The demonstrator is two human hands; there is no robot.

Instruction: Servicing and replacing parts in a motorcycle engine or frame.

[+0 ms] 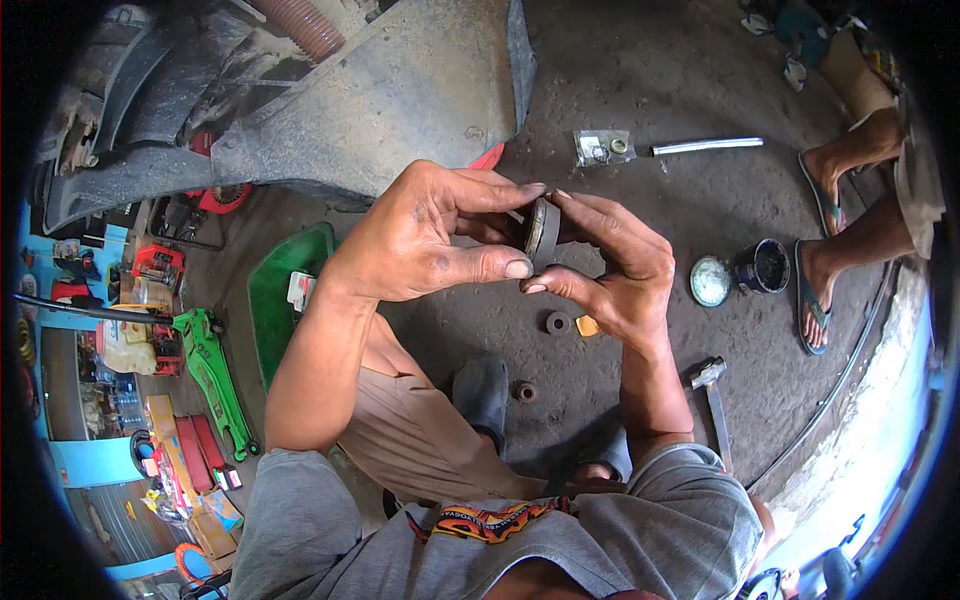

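Observation:
Between both hands I hold a dark round ring [545,235] on edge, with a dull metal face; whether it is a bearing or a seal I cannot tell. My left hand [425,235] pinches its left side with thumb and fingers. From the right, the thumb and fingertips of my right hand [625,265] press on its rim. Below it on the ground lie a dark ring-shaped bushing [557,322] beside a small yellow piece [588,326], and a second bushing [525,392] near my foot.
A hammer [714,400], a grease tin [764,268] and its lid [710,281] lie to the right. Farther off are a metal tube [707,146] and a small plastic bag of parts [604,148]. Another person's feet [815,290] stand right; a green tray [280,285] and floor jack [215,380] sit left.

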